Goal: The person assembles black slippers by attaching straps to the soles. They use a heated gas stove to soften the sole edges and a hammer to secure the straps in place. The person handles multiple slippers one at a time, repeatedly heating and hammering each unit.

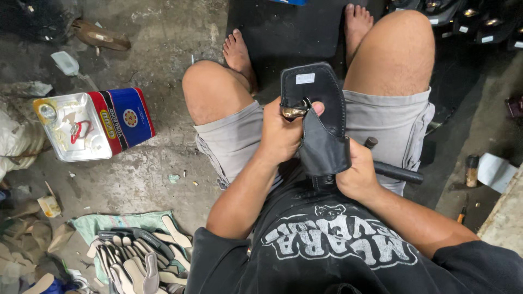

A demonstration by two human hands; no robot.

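Observation:
I sit with a black leather sandal (318,103) held sole-up over my lap, between my bare knees. My left hand (283,128) grips the sandal's left edge, pinching a gold metal buckle (295,111) on the black strap (322,146). My right hand (357,174) holds the strap end of the sandal from below and also closes on a dark tool handle (397,172) that sticks out to the right over my thigh. A small white sticker (305,78) sits near the sandal's far end.
A rectangular metal tin (92,125) with red and blue sides lies on the concrete floor at left. A pile of sandal soles (139,256) rests on green cloth at lower left. More black sandals (468,19) lie at upper right. A black mat (289,27) is under my feet.

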